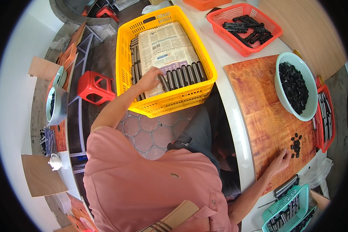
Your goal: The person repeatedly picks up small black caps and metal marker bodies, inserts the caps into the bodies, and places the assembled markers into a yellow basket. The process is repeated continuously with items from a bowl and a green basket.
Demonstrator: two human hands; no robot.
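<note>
In the yellow plastic crate (pixel 123 63), my left hand (pixel 150 80) is closed around a dark metal tube (pixel 164 82). It is at the near end of a row of similar tubes (pixel 185 75). A sheet of newspaper (pixel 162 42) covers much of the crate's contents, and more tubes show along its left side. My right hand (pixel 279 162) rests low over the wooden board (pixel 255 112), fingertips drawn together beside a small pile of black caps (pixel 296 145). Whatever those fingertips may pinch is too small to make out.
On the right table stand a pale bowl of small black parts (pixel 277 83), a red basket of black pieces (pixel 212 23), a red basket of metal tubes (pixel 331 133) and a green basket of tubes (pixel 276 210). Left of the crate is a red stool (pixel 89 86).
</note>
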